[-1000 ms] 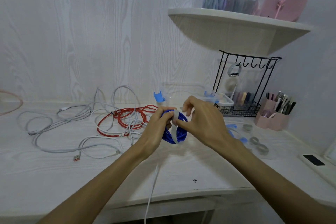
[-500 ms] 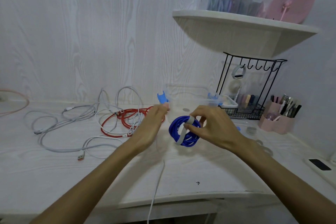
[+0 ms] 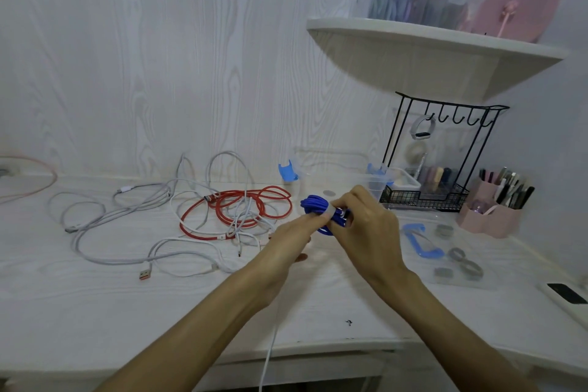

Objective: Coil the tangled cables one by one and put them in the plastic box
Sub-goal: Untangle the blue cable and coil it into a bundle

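A coiled blue cable (image 3: 313, 204) with a grey strap round it is held above the desk, in front of the clear plastic box (image 3: 350, 169) with blue clips. My right hand (image 3: 366, 226) grips the coil from the right. My left hand (image 3: 292, 235) pinches the strap at the coil's left side. A red cable (image 3: 235, 210) lies tangled with several white and grey cables (image 3: 127, 216) on the desk to the left. One white cable (image 3: 270, 350) hangs over the desk's front edge.
The box's clear lid (image 3: 423, 245) with blue clip lies at right with several grey strap rolls (image 3: 458, 261). A black wire rack (image 3: 439, 149), a pink pen holder (image 3: 493, 216) and a corner shelf (image 3: 429, 51) stand at right. A phone (image 3: 566, 291) lies near the right edge.
My left hand has come back to the blue coil and taken the strap. The coil has tilted and shifted slightly in my right hand.
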